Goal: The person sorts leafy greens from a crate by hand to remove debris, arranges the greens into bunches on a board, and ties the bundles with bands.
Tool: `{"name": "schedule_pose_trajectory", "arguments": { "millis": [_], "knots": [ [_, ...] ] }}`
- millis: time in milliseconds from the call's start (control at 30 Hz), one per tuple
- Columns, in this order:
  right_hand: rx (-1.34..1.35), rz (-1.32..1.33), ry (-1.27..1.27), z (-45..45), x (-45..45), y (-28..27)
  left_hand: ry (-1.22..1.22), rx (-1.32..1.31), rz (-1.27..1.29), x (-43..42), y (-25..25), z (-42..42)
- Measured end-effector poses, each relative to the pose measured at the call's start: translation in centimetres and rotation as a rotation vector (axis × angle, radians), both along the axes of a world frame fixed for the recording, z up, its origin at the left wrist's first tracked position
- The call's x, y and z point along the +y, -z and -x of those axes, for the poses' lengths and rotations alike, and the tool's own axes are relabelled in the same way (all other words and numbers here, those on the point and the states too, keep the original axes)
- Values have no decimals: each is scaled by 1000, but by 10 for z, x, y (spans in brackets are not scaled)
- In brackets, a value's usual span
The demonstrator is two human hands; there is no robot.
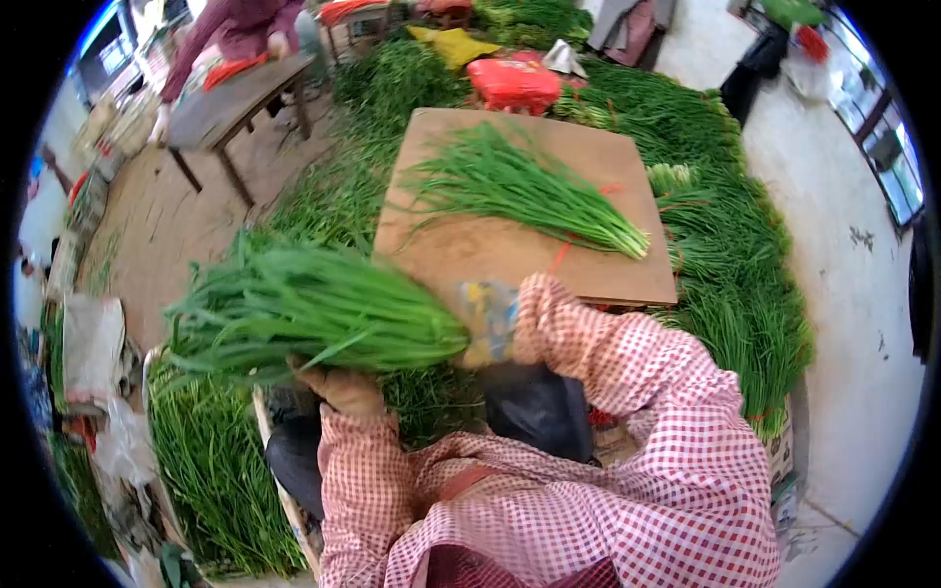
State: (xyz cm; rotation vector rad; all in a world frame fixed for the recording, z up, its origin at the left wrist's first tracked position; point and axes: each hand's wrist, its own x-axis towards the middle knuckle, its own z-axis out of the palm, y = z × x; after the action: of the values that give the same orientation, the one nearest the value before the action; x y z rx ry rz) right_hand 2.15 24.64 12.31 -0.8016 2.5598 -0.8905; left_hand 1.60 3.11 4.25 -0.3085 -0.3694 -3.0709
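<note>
A large bunch of garlic chives lies crosswise in front of me, its leaves fanned to the left and blurred. My right hand, in a patterned glove, is closed around the stem end. My left hand, in a brownish glove, holds the leafy part from below; the leaves hide some of its fingers. Beyond, a second bunch of chives rests on the square brown board, its stem ends toward the right. A red tie lies beside that bunch, near the board's front.
Tied chive bunches are piled right of the board. Loose chives fill a container at my left. A red wrapped bundle sits behind the board. Another person stands by a wooden table at the back left.
</note>
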Motion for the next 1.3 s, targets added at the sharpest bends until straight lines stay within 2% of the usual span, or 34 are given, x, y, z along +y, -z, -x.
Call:
{"name": "schedule_pose_trajectory", "arguments": {
  "millis": [67, 100, 133, 200, 300, 367, 400, 433, 500, 567, 600, 667, 700, 733, 767, 833, 867, 900, 967, 1100, 1167, 1233, 1300],
  "knots": [
    [-284, 601, 547, 8, 39, -5, 108, 77, -42, 45, -24, 39],
    [-286, 726, 681, 11, 64, -9, 147, 115, -61, 70, -35, 59],
    [-230, 723, 746, 12, 88, -11, 157, 117, -56, 88, -43, 81],
    [-129, 652, 860, 13, 142, -12, -89, -4, 229, 116, -55, 121],
    [-60, 418, 955, 10, 214, -7, 5, -75, 266, 133, -73, 169],
    [-73, 263, 981, 11, 248, 2, -201, -444, 437, 143, -99, 161],
    [-95, 206, 985, 11, 258, 9, -113, -607, 285, 121, -100, 182],
    [-120, 159, 990, 13, 267, 15, -112, -606, 302, 99, -87, 201],
    [-171, 60, 985, 18, 279, 26, -184, -507, 663, 46, -42, 235],
    [-229, -29, 976, 27, 278, 37, -308, -432, 942, 20, -26, 249],
    [-264, -74, 997, 28, 278, 42, -305, -432, 952, 34, -32, 235],
    [-348, -149, 1056, 27, 274, 50, -547, 132, 1208, 106, -50, 179],
    [-411, -181, 1111, 24, 271, 53, -494, 312, 1381, 143, -47, 153],
    [-459, -207, 1144, 20, 270, 57, -525, 700, 1489, 184, -58, 123],
    [-492, -226, 1160, 16, 268, 60, -544, 1098, 1567, 220, -68, 97],
    [-393, -278, 1029, 7, 265, 55, -608, 1668, 1604, 279, -44, 76],
    [-317, -302, 928, 5, 265, 50, -275, 1750, 1576, 293, -59, 68],
    [-241, -319, 833, 2, 266, 43, -271, 1755, 1573, 305, -56, 76],
    [-123, -344, 677, 2, 272, 32, -248, 2001, 1837, 334, -49, 104],
    [-65, -300, 554, 12, 287, 33, 366, 1839, 2213, 355, -73, 153],
    [-96, -261, 556, 20, 297, 40, 398, 1748, 2231, 352, -64, 164],
    [-100, 207, 427, 26, 302, 43, 510, 1695, 2273, 362, -62, 168],
    [-196, 199, 433, 25, 307, 28, 603, 1633, 2308, 365, -73, 160]
  ]
}}
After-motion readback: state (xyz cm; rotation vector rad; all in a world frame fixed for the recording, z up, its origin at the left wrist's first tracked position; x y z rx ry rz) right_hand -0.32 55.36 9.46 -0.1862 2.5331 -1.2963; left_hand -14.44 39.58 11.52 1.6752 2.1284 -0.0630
